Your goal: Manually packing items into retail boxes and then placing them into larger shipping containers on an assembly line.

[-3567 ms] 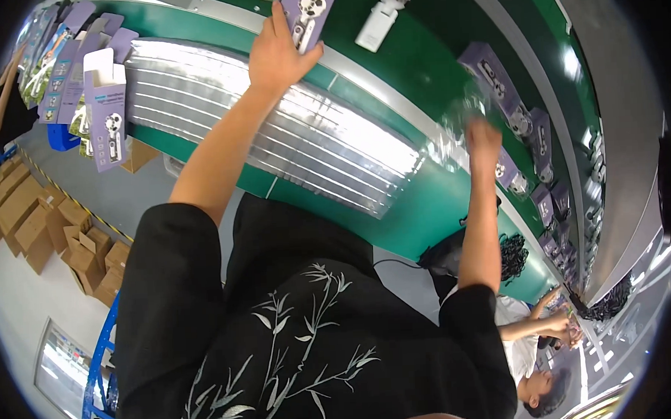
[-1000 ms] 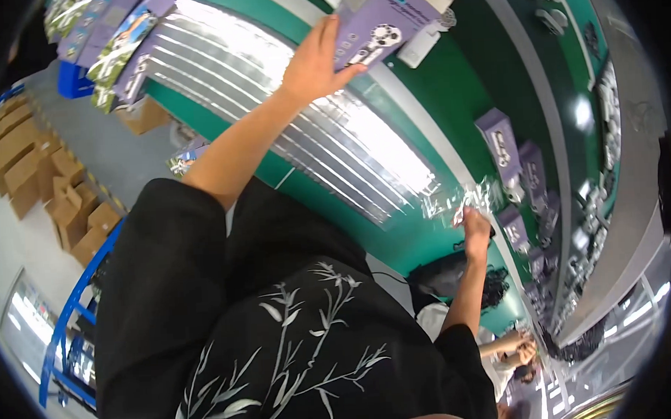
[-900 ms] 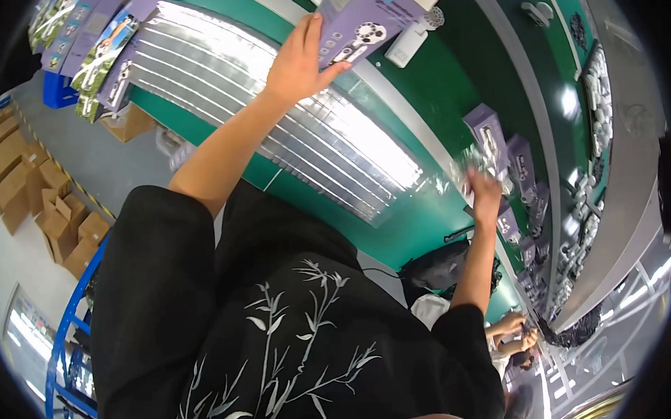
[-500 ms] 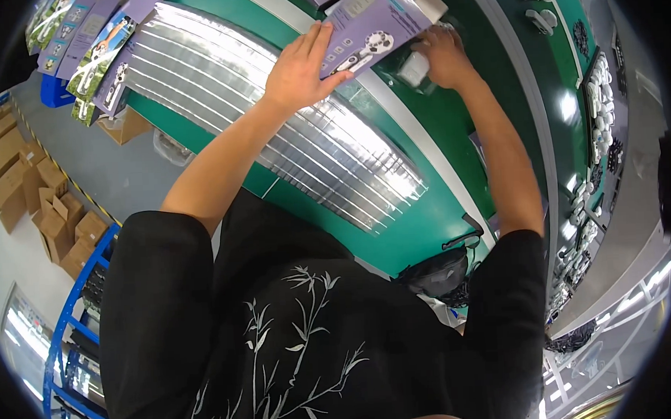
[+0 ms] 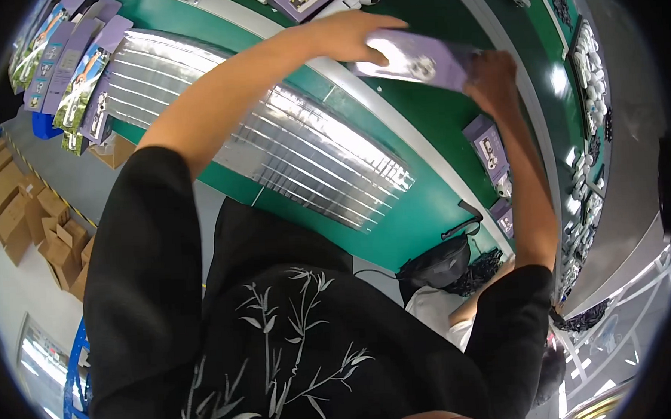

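Observation:
A purple carton [image 5: 411, 59] with a picture of a black-and-white device on it lies between my hands over the dark green belt. At its left end my left hand [image 5: 349, 37] has the fingers along the far edge and the thumb by the near side, closed on the box. My right hand [image 5: 492, 79] is curled around the right end; motion smears its fingers and that end of the carton. What may be inside the carton is hidden.
Another purple carton [image 5: 304, 0] with white parts beside it lies farther along the belt, and one [image 5: 488, 149] nearer on the right. A silvery ribbed sheet [image 5: 333, 146] covers the green bench. Purple cartons [image 5: 83, 82] stand at left. White parts [image 5: 592, 78] line the right.
The carton has swung round and moved right, from a slant to lying nearly crosswise. My right hand has left the clear-wrapped white item, now out of sight, and come to the carton's right end.

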